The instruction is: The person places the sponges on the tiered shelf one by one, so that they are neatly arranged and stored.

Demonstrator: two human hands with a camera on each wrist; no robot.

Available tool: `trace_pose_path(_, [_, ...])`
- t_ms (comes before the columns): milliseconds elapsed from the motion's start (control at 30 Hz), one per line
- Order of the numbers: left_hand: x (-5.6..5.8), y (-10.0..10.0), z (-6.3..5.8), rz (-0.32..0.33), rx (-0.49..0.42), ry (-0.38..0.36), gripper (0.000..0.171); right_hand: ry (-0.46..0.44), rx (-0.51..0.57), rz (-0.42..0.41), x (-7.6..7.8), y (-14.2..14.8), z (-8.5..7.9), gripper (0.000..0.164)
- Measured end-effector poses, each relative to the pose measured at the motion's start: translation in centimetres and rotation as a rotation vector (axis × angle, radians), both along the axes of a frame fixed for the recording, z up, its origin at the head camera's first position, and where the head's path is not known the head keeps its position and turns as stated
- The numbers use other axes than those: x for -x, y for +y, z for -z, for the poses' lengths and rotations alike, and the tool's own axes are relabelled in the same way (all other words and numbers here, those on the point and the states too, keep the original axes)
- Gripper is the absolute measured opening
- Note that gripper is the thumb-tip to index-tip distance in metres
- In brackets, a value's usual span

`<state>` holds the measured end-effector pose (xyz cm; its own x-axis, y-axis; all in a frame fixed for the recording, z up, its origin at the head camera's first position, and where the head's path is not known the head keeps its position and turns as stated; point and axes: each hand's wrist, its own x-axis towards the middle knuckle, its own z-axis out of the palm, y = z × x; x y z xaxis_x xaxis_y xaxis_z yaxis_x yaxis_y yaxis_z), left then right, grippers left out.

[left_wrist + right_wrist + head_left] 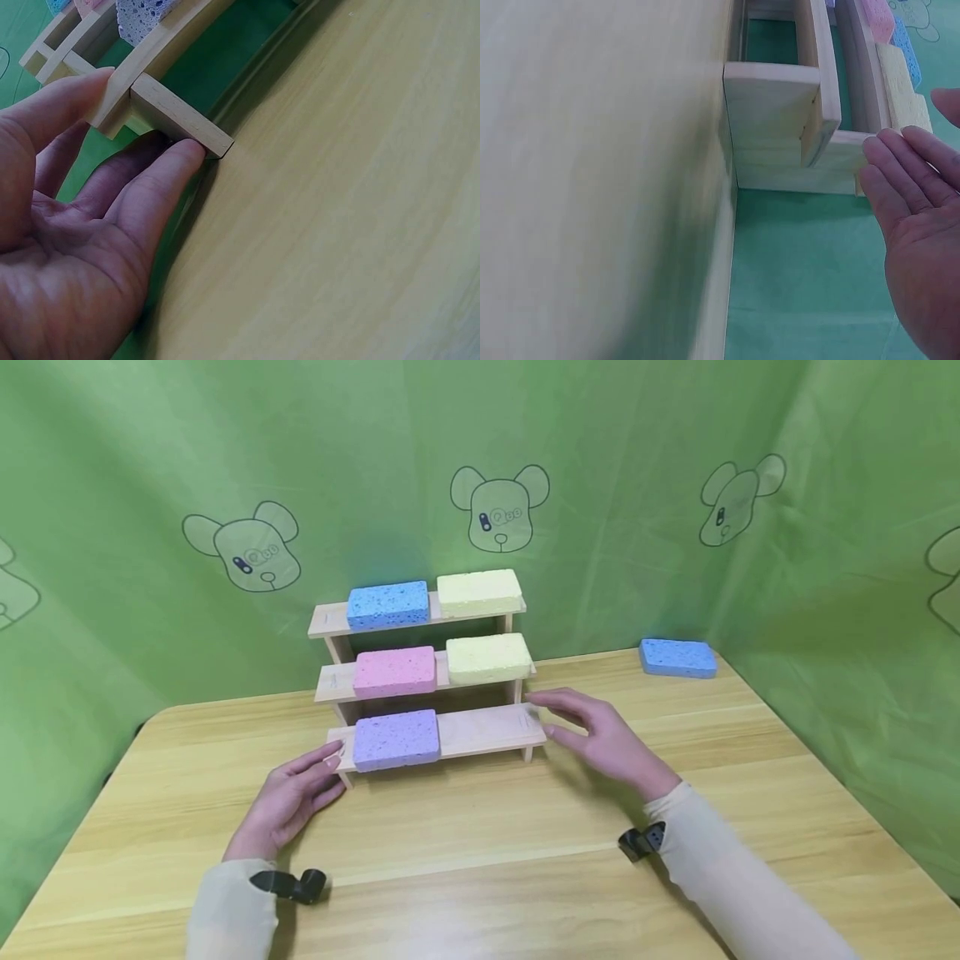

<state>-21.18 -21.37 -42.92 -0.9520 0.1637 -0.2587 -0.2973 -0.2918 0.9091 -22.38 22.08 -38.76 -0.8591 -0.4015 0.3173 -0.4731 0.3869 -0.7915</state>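
A three-step wooden stand (487, 732) holds the sponges. My left hand (288, 802) grips the left end of its lowest step, the thumb near the board's edge and a fingertip against the leg (184, 116). My right hand (600, 735) is beside the right end of that step, fingers extended and nothing held. A purple sponge (396, 741) lies on the lowest step. The middle step carries a pink sponge (394, 672) and a pale yellow sponge (489, 658). On top are a blue sponge (387, 605) and another pale yellow sponge (480, 593).
Another blue sponge (678, 658) lies at the table's back right corner. The wooden table (465, 868) meets a green curtain (600, 593) printed with bear heads behind and at the sides. Each wrist bears a black strap-on device.
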Motion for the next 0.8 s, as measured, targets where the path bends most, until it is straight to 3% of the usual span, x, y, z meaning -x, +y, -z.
trace_pose_path(800, [-0.1,0.0,-0.1,0.002,0.001,0.0,0.024,0.013,-0.033,0.085,-0.3,4.0,-0.2,0.044])
